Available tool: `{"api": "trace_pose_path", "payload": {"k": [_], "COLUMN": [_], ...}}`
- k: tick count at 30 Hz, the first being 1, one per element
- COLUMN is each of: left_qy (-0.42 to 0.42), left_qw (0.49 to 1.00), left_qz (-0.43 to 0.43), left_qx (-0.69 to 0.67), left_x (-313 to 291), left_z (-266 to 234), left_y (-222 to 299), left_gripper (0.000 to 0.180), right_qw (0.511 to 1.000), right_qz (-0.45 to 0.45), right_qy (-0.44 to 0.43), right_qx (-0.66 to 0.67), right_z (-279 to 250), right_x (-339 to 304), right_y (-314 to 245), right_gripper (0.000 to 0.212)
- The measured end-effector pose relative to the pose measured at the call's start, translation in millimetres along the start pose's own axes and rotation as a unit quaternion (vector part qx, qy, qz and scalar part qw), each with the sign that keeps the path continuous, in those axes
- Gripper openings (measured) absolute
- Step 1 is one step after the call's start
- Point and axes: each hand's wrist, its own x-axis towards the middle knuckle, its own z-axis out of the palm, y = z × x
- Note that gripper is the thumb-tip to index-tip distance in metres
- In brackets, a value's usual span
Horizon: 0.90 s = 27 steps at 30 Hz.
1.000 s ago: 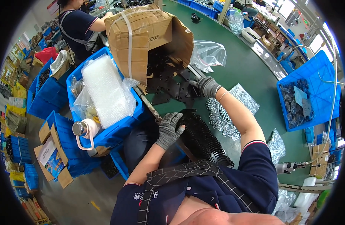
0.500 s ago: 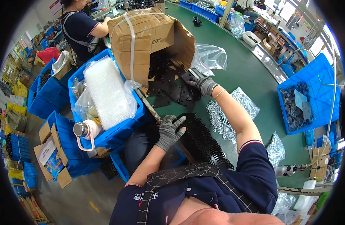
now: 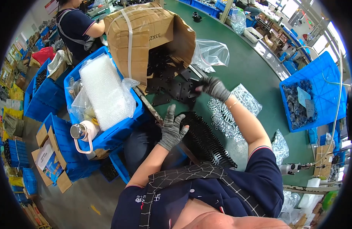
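Observation:
My right hand point(image 3: 216, 89), in a grey striped glove with bare fingertips, pinches the edge of a black metal plate point(image 3: 190, 91) beside the loose heap. More flat black plates point(image 3: 166, 91) with holes spill from the mouth of a tipped cardboard box point(image 3: 122, 42). My left hand point(image 3: 172, 131), gloved the same way, is open with fingers spread and nothing in it. It hovers by the table edge, at the left of a long, neat row of stacked black plates point(image 3: 202, 137). Shiny metal rings point(image 3: 223, 118) lie to the right of that row.
Left of the table stands a blue crate point(image 3: 136, 114) holding bubble wrap point(image 3: 107, 91) and a pink-white bottle point(image 3: 88, 131). Clear plastic bags point(image 3: 212, 53) lie on the green table point(image 3: 256, 68). A tilted blue bin point(image 3: 327, 91) sits at right. Another person point(image 3: 74, 30) works at far left.
My right hand has drawn slightly right, its fingers curling from a flat reach into a pinch on a plate. My left hand's fingers have stretched forward and spread. The whole view has shifted slightly.

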Motion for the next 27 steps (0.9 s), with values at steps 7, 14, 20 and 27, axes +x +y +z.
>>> {"api": "trace_pose_path", "payload": {"k": [7,14,20,27], "left_qy": [0.001,-0.067,-0.007,0.003], "left_qw": [0.986,0.996,0.998,0.999], "left_qz": [-0.022,-0.055,-0.042,-0.01], "left_qx": [-0.163,-0.016,-0.05,0.037], "left_x": [-5.4,-8.5,-10.1,-0.8], "left_z": [3.1,6.3,4.8,-3.9], "left_y": [-5.6,-6.0,-9.7,-4.2], "left_gripper": [0.053,0.053,0.057,0.057], "right_qw": [0.952,0.812,0.907,0.959], "right_qz": [-0.201,-0.35,-0.123,-0.173], "right_qy": [-0.204,0.071,-0.035,-0.115], "right_qx": [0.109,-0.462,-0.402,0.195], "right_z": [47.9,41.7,20.1,41.9], "right_x": [-24.9,4.4,2.1,-15.0], "right_y": [0.6,10.3,-21.3,-0.8], "right_gripper": [0.031,0.037,0.037,0.029]}}
